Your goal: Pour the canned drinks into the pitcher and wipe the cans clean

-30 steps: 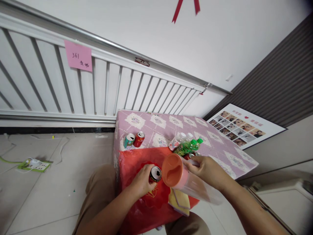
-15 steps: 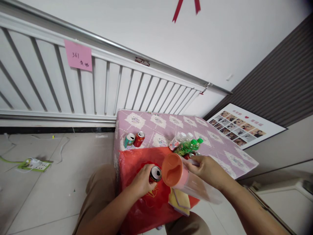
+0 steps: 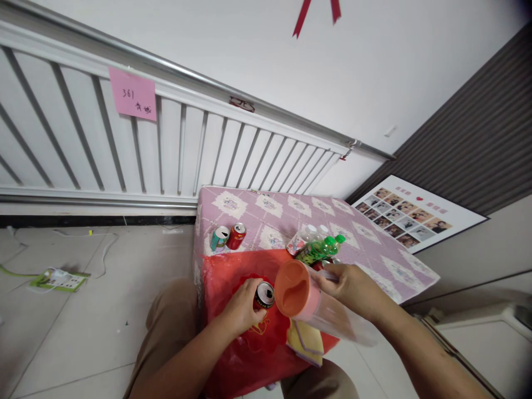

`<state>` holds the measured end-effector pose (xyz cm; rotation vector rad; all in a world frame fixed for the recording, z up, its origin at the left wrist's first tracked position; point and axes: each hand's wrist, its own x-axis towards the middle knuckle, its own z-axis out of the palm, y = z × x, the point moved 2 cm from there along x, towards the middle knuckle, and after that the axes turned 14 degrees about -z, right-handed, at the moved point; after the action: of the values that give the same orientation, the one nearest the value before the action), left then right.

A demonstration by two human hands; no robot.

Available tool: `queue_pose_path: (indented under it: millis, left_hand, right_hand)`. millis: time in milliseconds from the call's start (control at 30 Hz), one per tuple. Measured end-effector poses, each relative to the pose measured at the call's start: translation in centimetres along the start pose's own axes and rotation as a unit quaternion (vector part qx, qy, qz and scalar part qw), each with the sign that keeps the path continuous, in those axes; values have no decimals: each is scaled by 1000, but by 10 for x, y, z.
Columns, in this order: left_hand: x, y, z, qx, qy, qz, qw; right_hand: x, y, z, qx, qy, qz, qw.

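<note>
My left hand (image 3: pixel 240 310) is wrapped round a dark open can (image 3: pixel 264 296) above the red plastic sheet (image 3: pixel 233 371). In my right hand (image 3: pixel 347 285) is the handle of a clear plastic pitcher (image 3: pixel 341 321) with an orange lid (image 3: pixel 293 289). The pitcher is tilted, its lid end close beside the can's top. Under the pitcher, a folded yellow cloth (image 3: pixel 305 341) lies on the sheet. Behind my right hand stand green bottles (image 3: pixel 318 250), clear bottles with white caps (image 3: pixel 310 231) and more cans, partly hidden.
On the flowered tablecloth (image 3: pixel 299 206) at the left stand a teal can (image 3: pixel 219 238) and a red can (image 3: pixel 236 236). A white radiator (image 3: pixel 191 144) runs behind the table. A power strip (image 3: pixel 60 279) with cables lies on the floor at the left.
</note>
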<state>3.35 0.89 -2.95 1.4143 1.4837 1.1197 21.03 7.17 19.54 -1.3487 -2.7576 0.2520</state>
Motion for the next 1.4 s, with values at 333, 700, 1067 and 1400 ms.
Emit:
queue_pose_path:
  millis: [333, 700, 1067, 1400]
  left_hand:
    - [-1, 2, -1, -1, 0, 1, 1000]
    - [-1, 4, -3, -5, -4, -4, 1000]
    - [-1, 6, -3, -4, -4, 0, 1000]
    - [-1, 6, -3, -9, -2, -3, 1000]
  right_hand:
    - [1, -2, -1, -5, -6, 2, 1000]
    - [0, -2, -2, -8, 4, -8, 1000]
    - [0, -2, -3, -1, 3, -12, 1000]
    - [1, 0, 0, -11, -7, -8, 1000]
